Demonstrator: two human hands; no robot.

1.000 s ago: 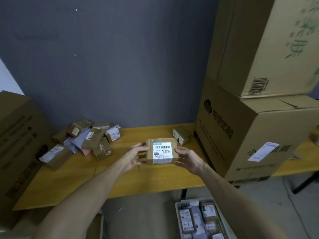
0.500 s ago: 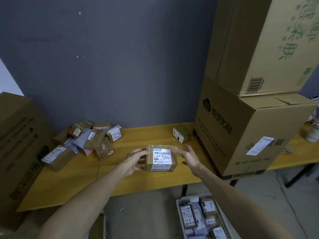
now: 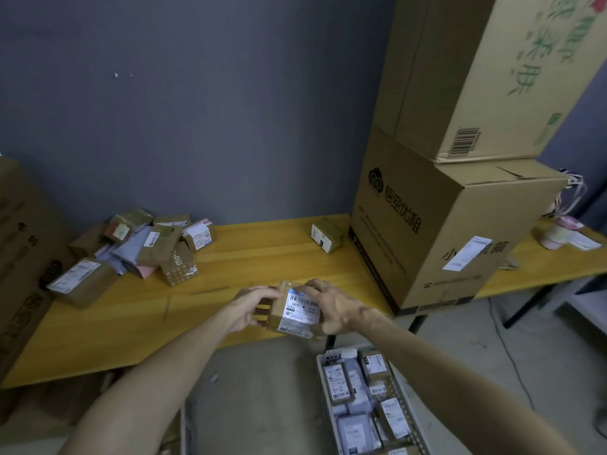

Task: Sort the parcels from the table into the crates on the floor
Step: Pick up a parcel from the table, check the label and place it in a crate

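Head view: both my left hand (image 3: 251, 307) and right hand (image 3: 331, 307) clasp one parcel (image 3: 295, 311); crate (image 3: 407, 402) part-filled, table pile (image 3: 144, 244) left.

Both forearms are bare to the frame edge, and the hands (image 3: 297, 307) wear no gloves or jewellery.

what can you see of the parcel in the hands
The parcel is a small brown cardboard box, seemingly wrapped in clear tape, with a white shipping label bearing a barcode and a blue strip on the face turned toward the camera. It is held tilted in the air over the near edge of the table, not resting on it. The left hand grips its left side, and the right hand curls over its top and right side. A crate of parcels sits on the floor below.
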